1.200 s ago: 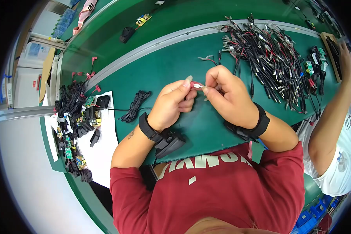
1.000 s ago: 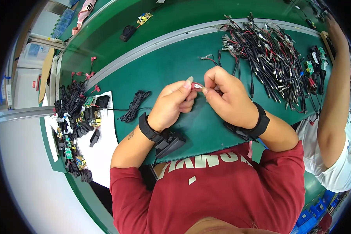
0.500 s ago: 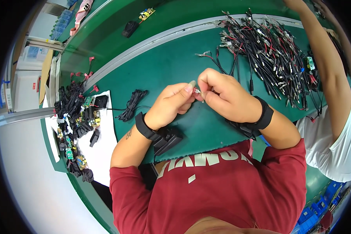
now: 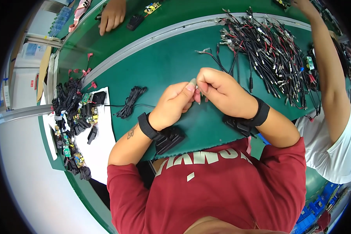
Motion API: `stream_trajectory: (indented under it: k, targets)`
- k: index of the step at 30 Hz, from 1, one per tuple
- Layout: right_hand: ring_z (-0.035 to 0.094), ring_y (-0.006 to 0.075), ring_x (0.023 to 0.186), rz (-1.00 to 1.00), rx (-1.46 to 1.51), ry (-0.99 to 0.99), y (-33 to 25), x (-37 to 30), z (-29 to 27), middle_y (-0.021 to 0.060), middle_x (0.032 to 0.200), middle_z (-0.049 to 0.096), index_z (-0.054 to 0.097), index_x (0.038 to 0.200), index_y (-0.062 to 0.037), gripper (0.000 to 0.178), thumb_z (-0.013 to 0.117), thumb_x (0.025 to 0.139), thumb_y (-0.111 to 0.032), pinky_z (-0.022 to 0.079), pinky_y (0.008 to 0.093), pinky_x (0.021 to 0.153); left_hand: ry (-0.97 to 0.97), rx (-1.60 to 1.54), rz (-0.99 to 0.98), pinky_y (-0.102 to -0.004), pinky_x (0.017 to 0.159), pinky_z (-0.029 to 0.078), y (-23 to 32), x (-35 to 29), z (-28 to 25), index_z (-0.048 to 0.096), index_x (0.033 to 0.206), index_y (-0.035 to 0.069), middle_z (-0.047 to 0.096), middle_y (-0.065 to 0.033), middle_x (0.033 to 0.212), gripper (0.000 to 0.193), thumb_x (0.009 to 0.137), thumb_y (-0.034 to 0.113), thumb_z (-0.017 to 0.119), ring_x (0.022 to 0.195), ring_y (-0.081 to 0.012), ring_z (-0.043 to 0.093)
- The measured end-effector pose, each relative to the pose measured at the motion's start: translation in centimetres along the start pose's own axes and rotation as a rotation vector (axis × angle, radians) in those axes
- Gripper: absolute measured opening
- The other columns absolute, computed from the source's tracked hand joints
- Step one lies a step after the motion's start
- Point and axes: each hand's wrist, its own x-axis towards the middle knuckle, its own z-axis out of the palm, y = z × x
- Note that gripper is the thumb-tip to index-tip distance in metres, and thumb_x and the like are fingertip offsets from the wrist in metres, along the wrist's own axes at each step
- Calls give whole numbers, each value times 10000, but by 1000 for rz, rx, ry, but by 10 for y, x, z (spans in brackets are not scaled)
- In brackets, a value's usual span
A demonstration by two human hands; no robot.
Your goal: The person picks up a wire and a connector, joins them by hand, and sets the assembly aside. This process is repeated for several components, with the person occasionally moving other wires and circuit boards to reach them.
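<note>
small connector caught between two pinches

the left hand [image 4: 173,101] and right hand [image 4: 226,93] meet fingertip to fingertip above the green counter [image 4: 167,66], each grip closed, thumb against finger. the small connector [image 4: 197,87] is where they meet: it lies to the right of the left thumb and to the left of the right one, so neither hand is clearly nearer. both grips seem to be pinching it, one from each side. the fingers hide most of it, so i can't tell which way its long axis runs.

farther out, a bundled black cord [image 4: 132,102] rests left of the left hand, its lead running behind that hand. beyond the right hand, toward the far right, spreads a big heap of cables [image 4: 265,58].
</note>
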Motion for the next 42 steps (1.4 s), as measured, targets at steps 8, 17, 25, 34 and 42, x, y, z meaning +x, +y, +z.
stream_trajectory:
  k: [8,17,25,34,42]
  targets:
    - [530,108,724,37,-153,156,-8,3,-4,58,778,517,436,871,-3,59,449,815,-15,427,223,605,177,-263,-45,-185,412,211,8,7,11,487,798,34,363,42,613,317,896,314,374,467,-32,254]
    - [573,174,834,181,394,314,-9,10,-11,101,904,559,473,976,16,214,534,772,11,484,266,688,450,443,489,-221,577,422,11,-2,11,583,873,-23,553,-42,720,173,836,127,505,626,-113,516]
    - [582,132,739,358,408,277,-20,2,-16,74,817,572,541,890,11,162,584,734,20,473,226,669,302,-164,243,-183,458,325,12,-2,9,527,876,-22,519,-39,664,289,898,231,390,510,-58,412]
    - [515,77,645,35,-142,356,-20,-4,0,28,746,534,591,807,23,72,570,738,16,413,183,580,151,-123,189,-188,435,295,9,1,2,499,828,-1,421,6,609,342,904,305,365,485,-58,371]
    - [503,95,600,-123,-273,396,-22,-5,2,50,728,525,595,781,5,82,574,708,37,398,194,520,97,-94,126,-181,432,289,14,0,1,486,804,10,416,10,611,334,904,305,364,479,-52,348]
